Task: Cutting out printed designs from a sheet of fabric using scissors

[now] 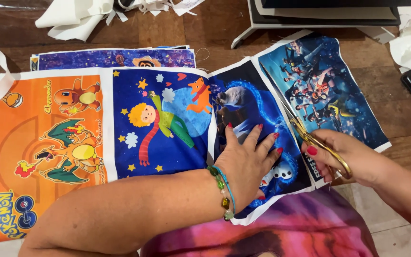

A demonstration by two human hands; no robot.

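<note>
Gold scissors (pixel 320 145), orange dragon panel (pixel 39 147), blue starry cartoon panel (pixel 160 121)

Lay flat along the table's near edge: printed fabric strip (pixel 167 119) of colourful cartoon panels, white borders between. Stood open across the right-hand border: gold-handled scissors (pixel 317 143), blades partly hidden.

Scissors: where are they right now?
In the head view, right of centre: the gold-handled scissors are in the right hand, blades in the white strip between the two right-most printed panels, beside the flat left hand.
</note>
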